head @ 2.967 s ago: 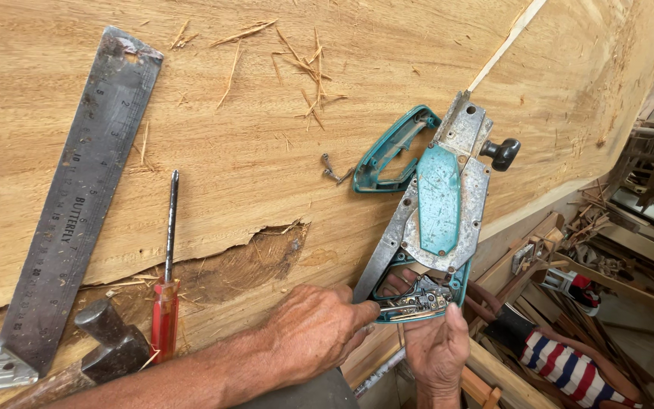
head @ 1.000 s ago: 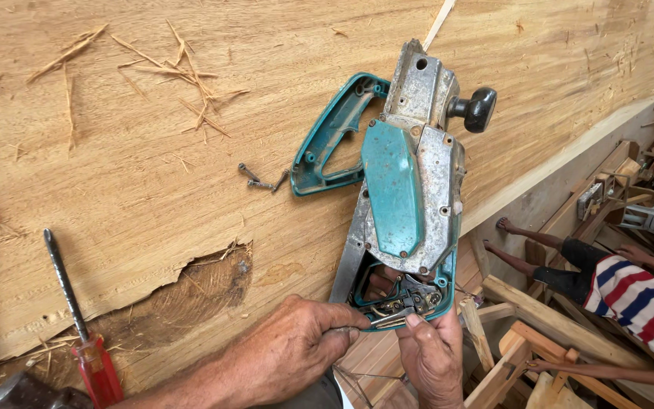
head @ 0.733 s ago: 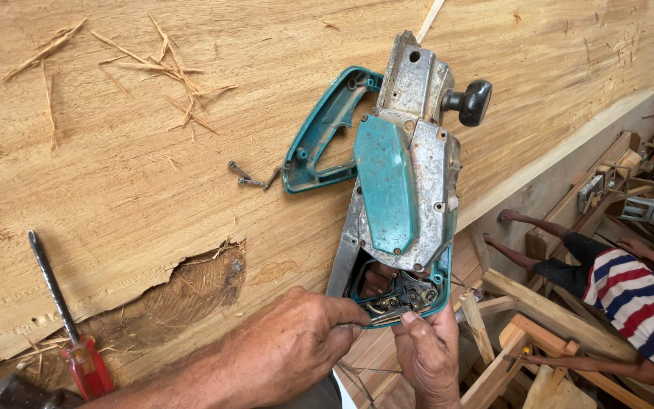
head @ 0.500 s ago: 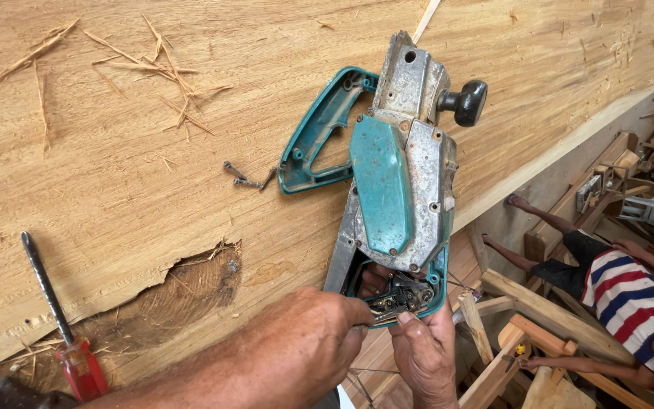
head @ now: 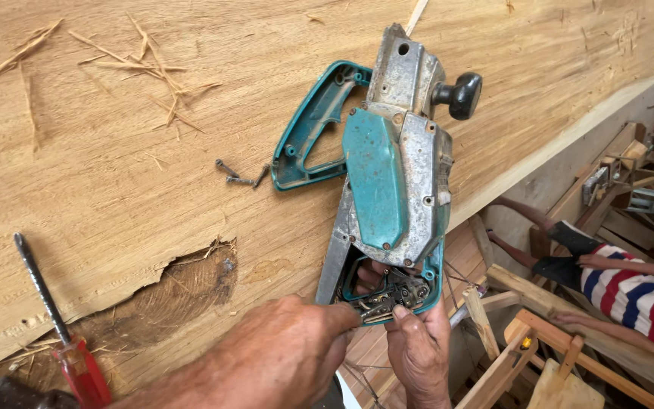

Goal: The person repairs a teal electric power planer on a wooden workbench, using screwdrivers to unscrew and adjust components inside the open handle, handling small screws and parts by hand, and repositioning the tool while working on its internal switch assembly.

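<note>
Here we have an electric planer (head: 391,174) lying on a wide wooden plank (head: 115,151), its opened near end hanging just over the plank's edge. Our left hand (head: 285,360) pinches something small, perhaps a wire, at the exposed parts there. Our right hand (head: 418,352) cups that end from below, fingers curled around it. A red-handled screwdriver (head: 62,333) lies well apart to the left.

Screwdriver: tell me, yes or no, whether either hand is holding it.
No. The screwdriver lies alone on the plank at lower left, while the left hand and right hand are at the planer.
</note>
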The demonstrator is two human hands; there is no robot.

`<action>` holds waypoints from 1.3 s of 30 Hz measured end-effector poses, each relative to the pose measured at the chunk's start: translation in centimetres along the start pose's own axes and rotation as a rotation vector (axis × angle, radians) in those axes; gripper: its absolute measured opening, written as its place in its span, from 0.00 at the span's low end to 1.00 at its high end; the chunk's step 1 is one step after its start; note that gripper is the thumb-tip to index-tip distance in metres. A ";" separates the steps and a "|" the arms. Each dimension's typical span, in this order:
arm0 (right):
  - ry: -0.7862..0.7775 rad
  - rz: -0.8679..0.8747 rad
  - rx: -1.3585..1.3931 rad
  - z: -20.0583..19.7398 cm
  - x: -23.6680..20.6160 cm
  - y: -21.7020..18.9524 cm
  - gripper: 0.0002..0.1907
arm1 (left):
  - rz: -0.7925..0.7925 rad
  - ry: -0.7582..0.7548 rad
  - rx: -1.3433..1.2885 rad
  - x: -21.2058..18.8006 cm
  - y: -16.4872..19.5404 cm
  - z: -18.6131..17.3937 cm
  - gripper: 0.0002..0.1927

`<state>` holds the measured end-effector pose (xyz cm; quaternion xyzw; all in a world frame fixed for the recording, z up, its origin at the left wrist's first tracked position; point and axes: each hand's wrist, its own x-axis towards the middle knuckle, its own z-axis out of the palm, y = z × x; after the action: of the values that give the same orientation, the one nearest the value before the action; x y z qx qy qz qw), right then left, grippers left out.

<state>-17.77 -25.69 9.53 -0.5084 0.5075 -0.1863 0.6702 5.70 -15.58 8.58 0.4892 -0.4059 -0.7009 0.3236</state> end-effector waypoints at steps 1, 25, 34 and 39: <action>0.010 0.000 0.006 0.0 0.0 0.0 0.32 | 0.011 0.036 -0.023 -0.2 -0.6 0.1 0.13; 0.098 -0.051 -0.026 0.5 0.0 0.9 0.34 | -0.131 0.180 -0.390 -2.9 -9.1 3.7 0.19; 0.061 -0.070 -0.030 -0.3 -0.2 1.4 0.32 | -0.094 0.286 -0.913 -1.6 -9.0 6.7 0.15; 0.036 -0.108 -0.019 -2.8 -0.9 2.8 0.35 | 0.105 0.439 -0.577 -1.3 -9.1 6.4 0.13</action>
<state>-21.29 -25.19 7.67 -0.5380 0.4931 -0.2262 0.6451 -0.49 -8.64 2.31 0.4951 -0.1371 -0.6471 0.5633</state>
